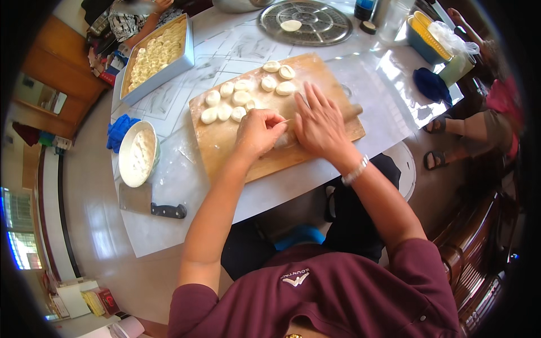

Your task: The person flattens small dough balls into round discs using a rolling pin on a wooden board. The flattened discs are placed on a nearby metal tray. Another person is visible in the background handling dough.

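Both my hands work over a floured wooden board (228, 156) on the table. My left hand (260, 133) pinches the thin edge of a dough wrapper (286, 140), which the two hands mostly hide. My right hand (319, 120) lies flat beside it, slightly blurred, fingers extended and palm down. From under its outer side pokes the handle of a wooden rolling pin (353, 111); the rest of the pin is covered. Several small flattened dough discs (241, 98) sit on the board's far left and middle, beyond my left hand.
Left of the board are a bowl of flour (141, 154), a cleaver (137, 198), a blue cloth (120, 132) and a box of dumplings (158, 55). A round perforated steamer tray (323, 23) holds one dough piece (291, 25). Baskets (427, 40) stand far right. Other people are nearby.
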Available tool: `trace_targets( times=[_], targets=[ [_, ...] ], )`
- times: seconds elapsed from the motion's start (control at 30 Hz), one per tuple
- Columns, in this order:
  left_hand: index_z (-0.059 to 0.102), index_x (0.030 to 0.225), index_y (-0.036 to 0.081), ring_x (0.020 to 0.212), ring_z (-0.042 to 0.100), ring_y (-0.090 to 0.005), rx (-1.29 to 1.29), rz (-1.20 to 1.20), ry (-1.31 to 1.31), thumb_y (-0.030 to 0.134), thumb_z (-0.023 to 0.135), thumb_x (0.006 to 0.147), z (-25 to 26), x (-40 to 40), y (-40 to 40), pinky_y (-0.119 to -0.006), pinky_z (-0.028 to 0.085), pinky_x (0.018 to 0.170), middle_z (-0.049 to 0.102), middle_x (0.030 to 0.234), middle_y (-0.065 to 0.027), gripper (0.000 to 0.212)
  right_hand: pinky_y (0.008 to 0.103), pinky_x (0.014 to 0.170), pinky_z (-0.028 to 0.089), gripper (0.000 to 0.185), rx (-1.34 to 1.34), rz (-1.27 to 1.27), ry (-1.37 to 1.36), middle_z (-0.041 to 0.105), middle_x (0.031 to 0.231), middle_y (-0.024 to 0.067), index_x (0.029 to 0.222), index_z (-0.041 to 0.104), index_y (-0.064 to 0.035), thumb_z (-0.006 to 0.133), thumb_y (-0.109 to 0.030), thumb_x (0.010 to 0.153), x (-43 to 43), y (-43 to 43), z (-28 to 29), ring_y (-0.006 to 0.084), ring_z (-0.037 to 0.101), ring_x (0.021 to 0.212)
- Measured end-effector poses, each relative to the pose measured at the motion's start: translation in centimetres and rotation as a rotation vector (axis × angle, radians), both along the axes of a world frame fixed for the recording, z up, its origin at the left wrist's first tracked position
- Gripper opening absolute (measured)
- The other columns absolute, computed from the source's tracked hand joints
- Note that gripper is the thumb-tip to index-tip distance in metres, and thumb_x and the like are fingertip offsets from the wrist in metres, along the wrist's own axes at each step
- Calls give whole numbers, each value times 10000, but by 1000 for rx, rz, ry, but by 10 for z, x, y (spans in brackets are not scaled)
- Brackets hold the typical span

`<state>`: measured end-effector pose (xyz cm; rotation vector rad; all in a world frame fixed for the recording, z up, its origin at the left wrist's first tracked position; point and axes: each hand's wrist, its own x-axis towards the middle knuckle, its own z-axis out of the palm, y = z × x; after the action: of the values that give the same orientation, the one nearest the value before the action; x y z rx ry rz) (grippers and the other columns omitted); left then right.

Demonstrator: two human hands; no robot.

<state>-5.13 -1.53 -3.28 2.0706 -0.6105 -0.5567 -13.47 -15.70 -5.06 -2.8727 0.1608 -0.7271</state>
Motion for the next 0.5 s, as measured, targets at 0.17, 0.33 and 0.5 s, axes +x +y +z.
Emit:
trace_targets(
  times=[0.17,0.33,0.5],
  targets=[
    [659,835,-15,616,537,-60,-41,-58,19,69,628,800,-6,27,5,-222,441,539,627,702,-19,96,452,967,348,458,-8,2,-62,441,1317,250,1185,507,56,457,-266,863,21,-4,-5,334,416,1233],
    [635,828,-36,573,516,-72,-158,-7,163,70,625,794,-14,15,27,-238,425,515,599,660,-29,112,440,960,341,448,-2,23,-2,446,1313,245,1184,510,55,488,-263,870,-44,11,-1,317,425,1226],
    [626,818,-11,613,522,-54,54,-130,108,84,631,823,3,14,18,-210,431,530,607,717,-6,95,441,972,335,445,56,16,-6,435,1326,247,1197,507,44,485,-257,870,-15,4,0,324,420,1229]
  ],
)
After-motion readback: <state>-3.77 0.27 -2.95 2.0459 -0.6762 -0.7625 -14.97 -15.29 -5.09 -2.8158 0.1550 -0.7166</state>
